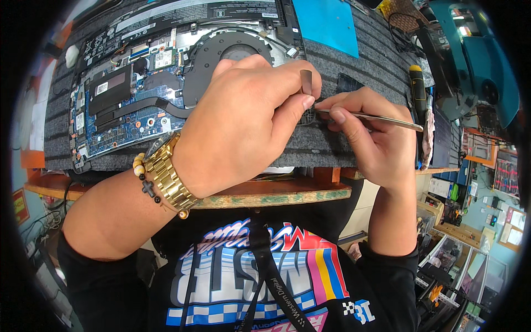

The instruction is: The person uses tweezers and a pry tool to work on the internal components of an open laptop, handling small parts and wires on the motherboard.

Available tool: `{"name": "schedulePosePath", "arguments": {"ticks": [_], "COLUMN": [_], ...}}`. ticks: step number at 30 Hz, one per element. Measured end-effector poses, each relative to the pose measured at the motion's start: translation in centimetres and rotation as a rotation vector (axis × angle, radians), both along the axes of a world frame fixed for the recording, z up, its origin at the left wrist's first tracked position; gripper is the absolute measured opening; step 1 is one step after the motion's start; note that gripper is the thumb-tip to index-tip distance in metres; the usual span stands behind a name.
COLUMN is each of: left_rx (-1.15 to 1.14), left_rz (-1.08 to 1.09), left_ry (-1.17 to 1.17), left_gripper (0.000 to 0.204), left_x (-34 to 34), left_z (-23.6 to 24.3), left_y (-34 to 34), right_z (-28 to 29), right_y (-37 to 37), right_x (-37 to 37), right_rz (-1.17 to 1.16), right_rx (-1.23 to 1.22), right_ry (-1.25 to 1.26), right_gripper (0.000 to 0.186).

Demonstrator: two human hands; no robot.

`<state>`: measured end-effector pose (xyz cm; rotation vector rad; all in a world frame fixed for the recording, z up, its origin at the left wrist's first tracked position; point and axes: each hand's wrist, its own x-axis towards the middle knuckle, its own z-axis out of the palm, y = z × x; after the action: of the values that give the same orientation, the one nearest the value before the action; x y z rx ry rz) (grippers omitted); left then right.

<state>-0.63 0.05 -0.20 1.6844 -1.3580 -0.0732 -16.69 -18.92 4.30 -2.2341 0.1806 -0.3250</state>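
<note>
My left hand (pixel 238 119), wearing a gold watch (pixel 170 172) and a beaded bracelet (pixel 147 188), is closed in a pinch over the right side of an opened laptop (pixel 160 124). A small flat greyish-brown strip (pixel 306 81) sticks up from its thumb and forefinger. My right hand (pixel 373 130) grips a slim metal tool (pixel 387 119), its wide end pointing right. The tool's other end meets the left fingertips, where detail is hidden. Under and beyond the left hand lie the laptop's black fan (pixel 204 58), blue circuit board and dark heat pipe (pixel 145 105).
A black battery (pixel 193 15) spans the laptop's far side. Ribbed grey matting (pixel 326 150) covers the table, with a blue sheet (pixel 327 25) on it. A yellow-and-black screwdriver (pixel 417 91) lies to the right, near a teal machine (pixel 478 61). The wooden table edge (pixel 265 195) runs close to me.
</note>
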Motion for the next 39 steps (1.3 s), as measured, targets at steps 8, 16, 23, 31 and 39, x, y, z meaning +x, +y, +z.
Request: {"name": "schedulePosePath", "arguments": {"ticks": [8,16,23,31,39], "left_rx": [0.017,0.024,0.039,0.035,0.02], "left_rz": [-0.002,-0.019,0.0,-0.014,-0.036], "left_ry": [-0.003,0.041,0.02,0.013,0.082], "left_gripper": [0.007,0.007,0.008,0.009,0.008], "left_x": [0.0,0.1,0.2,0.3,0.4], "left_z": [0.1,0.4,0.3,0.3,0.4], "left_y": [0.0,-0.2,-0.2,-0.1,-0.2], "right_z": [-0.7,-1.1,-1.2,-1.6,-1.4], "right_y": [-0.2,1.1,0.8,0.9,1.3], "right_x": [0.4,0.9,0.7,0.6,0.5], "right_rz": [-0.029,-0.176,-0.143,-0.122,-0.142], "right_rx": [-0.053,0.019,-0.061,-0.076,-0.184], "right_ry": [-0.037,-0.048,-0.091,-0.132,-0.122], "right_gripper": [0.01,0.017,0.018,0.016,0.015]}}
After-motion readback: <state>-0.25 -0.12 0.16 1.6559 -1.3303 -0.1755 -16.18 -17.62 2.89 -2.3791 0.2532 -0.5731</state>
